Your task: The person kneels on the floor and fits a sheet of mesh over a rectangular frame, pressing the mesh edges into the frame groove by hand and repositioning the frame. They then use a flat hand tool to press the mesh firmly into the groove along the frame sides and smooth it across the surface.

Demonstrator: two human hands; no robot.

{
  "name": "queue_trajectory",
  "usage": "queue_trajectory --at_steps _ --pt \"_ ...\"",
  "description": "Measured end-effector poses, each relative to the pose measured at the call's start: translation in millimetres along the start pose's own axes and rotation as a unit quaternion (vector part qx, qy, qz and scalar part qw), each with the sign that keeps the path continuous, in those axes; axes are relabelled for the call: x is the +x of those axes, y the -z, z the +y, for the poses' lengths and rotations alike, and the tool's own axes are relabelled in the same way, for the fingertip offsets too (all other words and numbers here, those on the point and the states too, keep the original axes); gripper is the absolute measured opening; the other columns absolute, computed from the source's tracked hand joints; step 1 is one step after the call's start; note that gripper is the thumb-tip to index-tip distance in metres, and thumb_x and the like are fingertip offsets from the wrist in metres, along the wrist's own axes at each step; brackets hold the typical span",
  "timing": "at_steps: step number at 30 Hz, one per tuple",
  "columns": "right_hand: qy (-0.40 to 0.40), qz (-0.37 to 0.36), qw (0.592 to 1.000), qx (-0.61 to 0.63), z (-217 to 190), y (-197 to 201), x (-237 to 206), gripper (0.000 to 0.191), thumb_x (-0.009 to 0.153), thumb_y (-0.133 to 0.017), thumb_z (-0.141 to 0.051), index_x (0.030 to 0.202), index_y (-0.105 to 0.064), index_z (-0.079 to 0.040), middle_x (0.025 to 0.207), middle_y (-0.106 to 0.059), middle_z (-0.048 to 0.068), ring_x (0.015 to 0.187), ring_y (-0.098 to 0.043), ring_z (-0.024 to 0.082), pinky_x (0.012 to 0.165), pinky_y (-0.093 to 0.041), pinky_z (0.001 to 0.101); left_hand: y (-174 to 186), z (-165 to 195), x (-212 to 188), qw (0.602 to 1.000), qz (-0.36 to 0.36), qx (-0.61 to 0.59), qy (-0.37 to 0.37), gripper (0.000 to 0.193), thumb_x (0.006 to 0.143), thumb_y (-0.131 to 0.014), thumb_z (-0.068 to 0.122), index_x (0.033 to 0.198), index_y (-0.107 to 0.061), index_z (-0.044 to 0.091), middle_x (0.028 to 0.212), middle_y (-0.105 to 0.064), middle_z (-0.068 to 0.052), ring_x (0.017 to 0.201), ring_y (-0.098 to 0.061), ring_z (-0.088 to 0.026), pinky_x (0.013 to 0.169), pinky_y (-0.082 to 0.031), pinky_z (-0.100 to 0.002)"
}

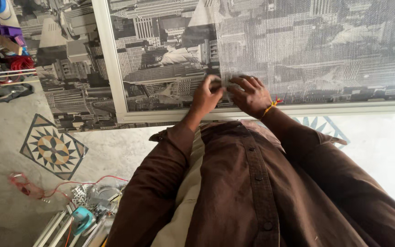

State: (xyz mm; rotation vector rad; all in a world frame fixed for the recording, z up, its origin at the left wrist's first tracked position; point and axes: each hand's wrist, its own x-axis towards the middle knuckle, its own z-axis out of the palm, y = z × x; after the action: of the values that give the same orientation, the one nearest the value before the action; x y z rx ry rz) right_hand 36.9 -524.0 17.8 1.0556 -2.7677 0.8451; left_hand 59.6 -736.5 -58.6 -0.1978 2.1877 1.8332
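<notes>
Mesh sheet edge pinched in my left hand and right hand, near the white frame's lower edge.

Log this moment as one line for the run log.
left hand: pinching mesh sheet edge | right hand: pinching same edge | mesh: lying over white frame | floor: teal tool lower left

Brown buttoned shirt, orange wrist thread
</notes>
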Motion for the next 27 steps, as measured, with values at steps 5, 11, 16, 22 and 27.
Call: queue_trajectory --at_steps 5,11,16,22,27 --pt "-0.011 0.004 1.000 0.020 -6 0 -4 0.035 0.085 -0.082 -0.022 0.118 -0.072 -0.015 0.134 -0.064 0.006 0.126 -0.060 0.030 0.105 -0.051 0.0456 -5 1 -13 0.991 -0.017 0.134 0.028 0.027 0.088 -0.084 0.027 0.104 -0.070 0.010 0.097 -0.080 -0.005 0.086 -0.078 -0.019 0.075 -0.061 -0.035" --pt "-0.024 0.015 0.999 0.029 -9 -2 -5 0.025 0.085 -0.082 -0.017 0.109 -0.075 -0.016 0.126 -0.067 0.003 0.125 -0.062 0.028 0.106 -0.052 0.0448 4 31 -20 0.971 -0.011 0.230 -0.056 0.035 0.081 -0.088 0.029 0.106 -0.070 0.011 0.102 -0.075 -0.005 0.090 -0.076 -0.025 0.077 -0.060 -0.037" --pt "-0.035 0.028 0.999 0.030 -11 -5 -7 0.021 0.084 -0.082 -0.016 0.103 -0.076 -0.015 0.121 -0.068 0.003 0.122 -0.062 0.028 0.104 -0.052 0.0448 26 53 -36 0.913 -0.055 0.355 -0.195 0.045 0.077 -0.088 0.022 0.115 -0.068 0.010 0.111 -0.063 -0.005 0.096 -0.068 -0.028 0.077 -0.057 -0.042" --pt "-0.042 0.033 0.997 0.059 -14 -3 -4 0.015 0.087 -0.082 -0.017 0.101 -0.077 -0.013 0.117 -0.069 0.004 0.122 -0.063 0.028 0.104 -0.052 0.0438 20 61 -37 0.881 -0.027 0.381 -0.277 0.034 0.080 -0.083 0.016 0.109 -0.066 0.008 0.105 -0.062 -0.005 0.096 -0.067 -0.027 0.080 -0.057 -0.041" --pt "-0.047 0.032 0.997 0.053 -16 -4 -4 0.013 0.087 -0.081 -0.017 0.099 -0.077 -0.014 0.115 -0.069 0.002 0.119 -0.064 0.027 0.103 -0.052 0.0433 20 60 -36 0.874 -0.010 0.368 -0.319 0.032 0.081 -0.080 0.012 0.108 -0.065 0.004 0.105 -0.062 -0.008 0.096 -0.067 -0.028 0.080 -0.057 -0.040"
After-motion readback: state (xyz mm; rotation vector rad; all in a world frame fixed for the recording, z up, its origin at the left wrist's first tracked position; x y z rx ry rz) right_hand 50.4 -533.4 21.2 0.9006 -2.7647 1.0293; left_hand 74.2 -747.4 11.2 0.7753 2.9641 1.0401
